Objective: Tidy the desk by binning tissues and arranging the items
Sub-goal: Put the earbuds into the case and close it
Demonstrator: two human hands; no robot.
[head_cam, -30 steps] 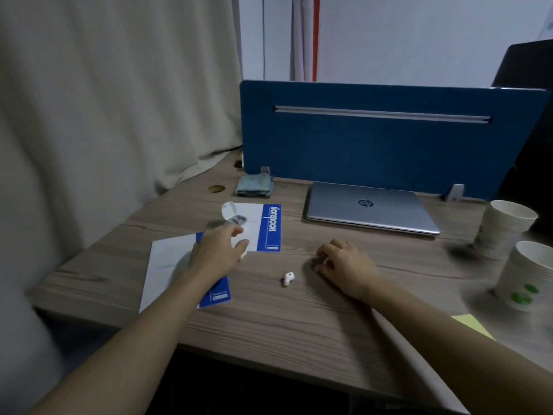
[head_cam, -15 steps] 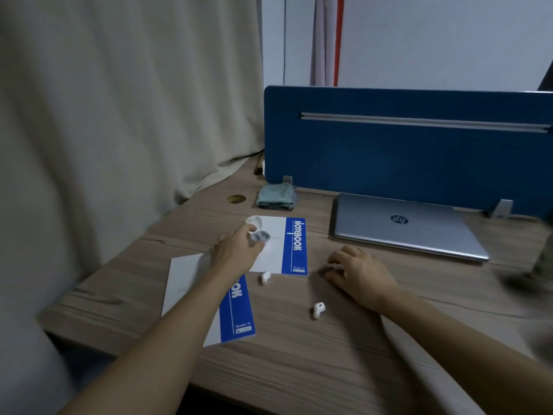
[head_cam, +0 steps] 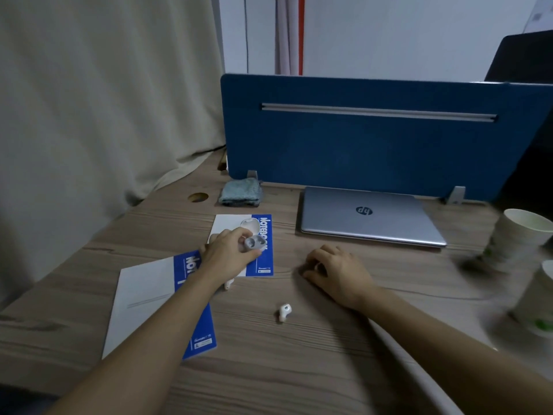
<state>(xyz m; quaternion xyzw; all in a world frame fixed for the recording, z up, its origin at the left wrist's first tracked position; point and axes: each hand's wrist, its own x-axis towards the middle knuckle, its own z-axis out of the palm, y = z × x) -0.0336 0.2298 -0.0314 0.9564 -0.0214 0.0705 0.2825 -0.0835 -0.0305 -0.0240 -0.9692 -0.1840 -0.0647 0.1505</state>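
Observation:
My left hand [head_cam: 229, 253] grips an open white earbud case [head_cam: 253, 240], lid flipped up, above a blue-and-white notebook [head_cam: 266, 259]. A second blue-and-white notebook [head_cam: 149, 298] lies nearer, partly under my left forearm. One white earbud [head_cam: 284, 311] lies loose on the wooden desk [head_cam: 269, 369] between my arms. Another earbud [head_cam: 229, 284] peeks out beside my left wrist. My right hand [head_cam: 335, 272] rests palm down on the desk with fingers curled, holding nothing that I can see.
A shut silver laptop [head_cam: 368, 215] lies in front of a blue divider panel [head_cam: 374, 139]. A folded grey-blue cloth [head_cam: 239, 193] sits by a cable hole [head_cam: 198, 197]. Two paper cups [head_cam: 517, 235] [head_cam: 535, 304] stand at right. A beige curtain [head_cam: 89, 100] hangs at left.
My left hand has drawn the open earbud case slightly nearer over the notebook. The view swung right again, bringing the cups back in. My right hand stayed put.

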